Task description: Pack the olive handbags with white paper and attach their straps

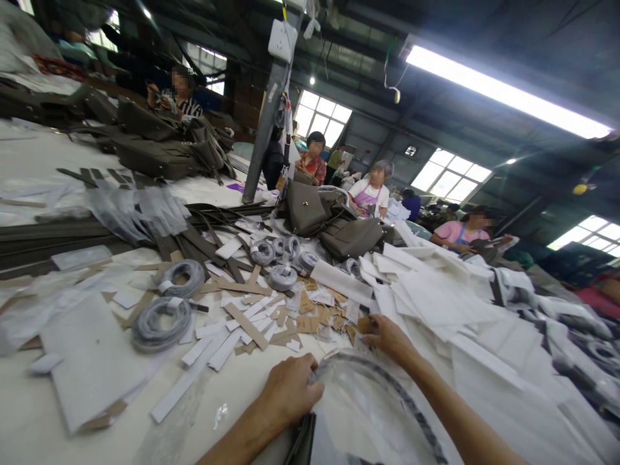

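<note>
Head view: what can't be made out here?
All in the head view:
Plastic-wrapped strap: runs out at the bottom edge.
Dark item below the left hand: cropped by the bottom edge.
Brown tags: print too small.
Right hand: too blurred to tell whether it grips a tag.

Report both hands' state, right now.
Left hand: closed on the plastic-wrapped strap.
Right hand: at a brown tag; whether closed on it cannot be told.
</note>
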`<action>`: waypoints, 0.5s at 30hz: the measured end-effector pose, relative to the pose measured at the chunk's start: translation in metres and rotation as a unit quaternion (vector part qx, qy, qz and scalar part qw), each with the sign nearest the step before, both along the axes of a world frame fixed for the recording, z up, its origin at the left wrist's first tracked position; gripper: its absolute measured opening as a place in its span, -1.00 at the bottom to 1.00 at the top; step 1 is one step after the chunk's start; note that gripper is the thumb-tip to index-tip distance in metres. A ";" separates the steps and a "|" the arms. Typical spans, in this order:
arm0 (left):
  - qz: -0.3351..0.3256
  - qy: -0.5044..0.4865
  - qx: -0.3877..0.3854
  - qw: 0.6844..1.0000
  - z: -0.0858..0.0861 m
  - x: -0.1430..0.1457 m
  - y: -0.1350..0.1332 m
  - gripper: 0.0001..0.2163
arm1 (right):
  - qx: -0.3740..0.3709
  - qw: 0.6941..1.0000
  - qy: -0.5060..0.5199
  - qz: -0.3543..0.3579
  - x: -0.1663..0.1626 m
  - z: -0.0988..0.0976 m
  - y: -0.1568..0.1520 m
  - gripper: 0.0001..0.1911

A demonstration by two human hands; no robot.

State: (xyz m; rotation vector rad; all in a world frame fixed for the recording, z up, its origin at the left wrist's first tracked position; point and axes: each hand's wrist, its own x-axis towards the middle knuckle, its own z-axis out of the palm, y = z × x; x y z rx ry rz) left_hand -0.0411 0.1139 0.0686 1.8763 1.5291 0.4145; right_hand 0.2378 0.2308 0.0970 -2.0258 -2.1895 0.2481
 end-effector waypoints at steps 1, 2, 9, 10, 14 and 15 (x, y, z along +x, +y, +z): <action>0.000 -0.002 0.000 1.000 0.000 0.000 0.000 -0.67 | -0.007 1.000 0.002 -0.001 -0.002 -0.006 0.004 -0.66; 0.000 -0.002 -0.001 1.000 -0.001 0.000 0.001 -0.67 | -0.014 1.000 0.008 -0.004 -0.004 -0.010 0.006 -0.73; -0.005 0.005 -0.012 1.000 -0.003 0.000 0.003 -0.74 | -0.004 0.989 0.140 -0.052 0.011 0.000 0.003 -0.68; -0.005 0.008 -0.012 1.000 -0.003 0.000 0.003 -0.75 | -0.004 0.983 0.173 -0.061 0.014 0.004 0.002 -0.64; 0.000 0.012 -0.004 1.000 -0.004 0.001 0.003 -0.78 | -0.005 0.945 0.319 -0.077 0.017 0.023 0.001 -0.53; 0.000 0.011 -0.002 1.000 -0.005 0.001 0.003 -0.78 | -0.003 0.932 0.353 -0.077 0.016 0.028 0.001 -0.51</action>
